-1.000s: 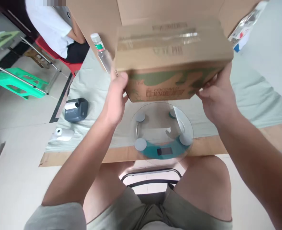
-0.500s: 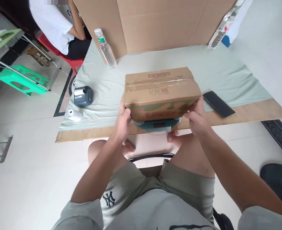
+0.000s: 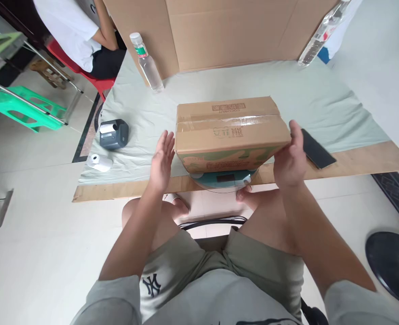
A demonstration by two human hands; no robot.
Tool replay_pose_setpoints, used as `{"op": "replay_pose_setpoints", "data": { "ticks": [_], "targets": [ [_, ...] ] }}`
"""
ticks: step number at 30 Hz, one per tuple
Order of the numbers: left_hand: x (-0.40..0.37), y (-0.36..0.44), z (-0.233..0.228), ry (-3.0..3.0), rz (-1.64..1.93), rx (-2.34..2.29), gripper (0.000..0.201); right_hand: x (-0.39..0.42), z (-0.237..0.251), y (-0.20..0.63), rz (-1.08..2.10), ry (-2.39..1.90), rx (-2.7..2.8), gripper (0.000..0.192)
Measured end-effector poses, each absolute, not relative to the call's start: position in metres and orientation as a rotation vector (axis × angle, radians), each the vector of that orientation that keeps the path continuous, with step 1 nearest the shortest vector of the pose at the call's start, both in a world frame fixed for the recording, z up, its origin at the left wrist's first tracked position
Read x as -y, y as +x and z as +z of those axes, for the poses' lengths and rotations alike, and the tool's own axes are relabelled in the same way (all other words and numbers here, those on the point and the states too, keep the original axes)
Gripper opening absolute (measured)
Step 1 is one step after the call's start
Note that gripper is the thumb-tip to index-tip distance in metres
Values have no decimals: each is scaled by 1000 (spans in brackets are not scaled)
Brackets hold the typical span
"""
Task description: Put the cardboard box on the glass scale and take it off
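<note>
A pale tiled floor ran under a low wooden board (image 3: pixel 372 162) covered with a light green cloth (image 3: pixel 321 99). Nearest, the left hand (image 3: pixel 161 161) and the right hand (image 3: pixel 289 158) flanked a brown cardboard box with green print and clear tape (image 3: pixel 229 131) — both palms spread, fingers loose, gripping nothing. The box sat on a round teal glass scale (image 3: pixel 224 179) at the board's near edge. A black phone (image 3: pixel 316 148) lay just right; a dark label printer (image 3: pixel 113 133) and white paper roll (image 3: pixel 98 162) left. Farther off stood a clear plastic bottle (image 3: pixel 147 63) before a cardboard screen (image 3: pixel 226 31) — a seated person's white sleeve (image 3: pixel 63 27) beyond.
</note>
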State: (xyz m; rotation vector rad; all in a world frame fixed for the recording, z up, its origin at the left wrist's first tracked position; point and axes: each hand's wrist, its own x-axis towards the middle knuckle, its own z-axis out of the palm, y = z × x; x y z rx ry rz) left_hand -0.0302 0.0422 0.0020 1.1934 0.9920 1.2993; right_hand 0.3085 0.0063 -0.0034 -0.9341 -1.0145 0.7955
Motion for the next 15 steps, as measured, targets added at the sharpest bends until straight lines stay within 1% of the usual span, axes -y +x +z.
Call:
{"op": "replay_pose_setpoints", "data": {
  "ticks": [4, 8, 12, 15],
  "targets": [
    [-68, -22, 3, 1264, 1416, -883, 89, -36, 8, 299, 806, -838, 920, 60],
    [-71, -2, 10, 1266, 1399, -750, 86, -40, 11, 284, 814, -827, 910, 56],
    [-58, 15, 22, 1205, 1418, -711, 86, -33, -5, 281, 620, -914, 849, 35],
    [-53, 23, 37, 1083, 1384, -815, 85, -30, -23, 286, 510, -1001, 814, 32]
  ]
}}
